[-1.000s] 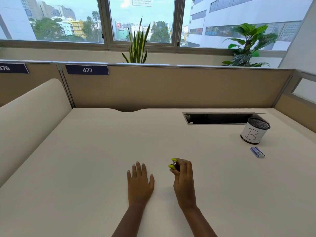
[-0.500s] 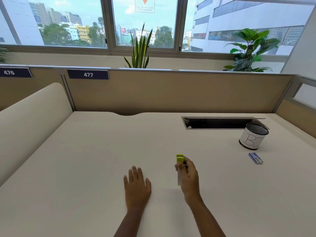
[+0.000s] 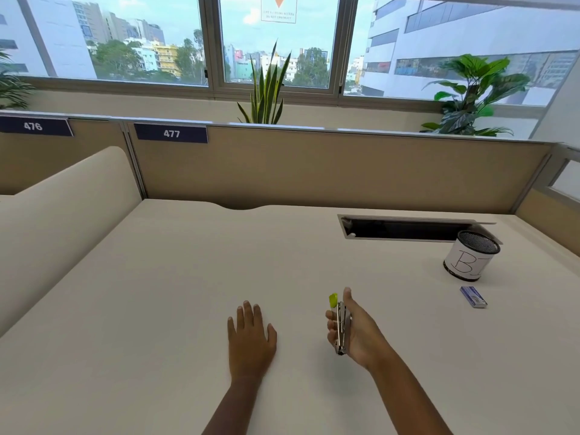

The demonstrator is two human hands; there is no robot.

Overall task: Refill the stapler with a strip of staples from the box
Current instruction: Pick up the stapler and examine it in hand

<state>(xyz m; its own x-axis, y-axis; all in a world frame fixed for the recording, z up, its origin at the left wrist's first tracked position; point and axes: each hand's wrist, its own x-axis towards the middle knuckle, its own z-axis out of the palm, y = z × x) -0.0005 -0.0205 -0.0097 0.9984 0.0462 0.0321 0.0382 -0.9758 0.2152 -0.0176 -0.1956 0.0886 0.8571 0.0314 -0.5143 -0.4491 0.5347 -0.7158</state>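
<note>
A small metal stapler (image 3: 340, 328) with a lime-green tip lies along the palm of my right hand (image 3: 361, 334), which is raised just above the cream desk (image 3: 157, 293) with the fingers curled round it. The stapler's metal underside faces left. My left hand (image 3: 251, 337) rests flat on the desk, palm down, fingers apart, a hand's width left of the stapler. The small blue staple box (image 3: 474, 297) lies on the desk far to the right, out of both hands' reach.
A mesh pen cup (image 3: 470, 257) with a white paper label stands behind the staple box. An open cable slot (image 3: 401, 229) is cut in the desk's back right. Beige partitions wall in the back and both sides.
My right hand has turned over, palm now facing left and up, so the stapler's metal length shows. The view has tilted slightly. My left hand has stayed flat.
</note>
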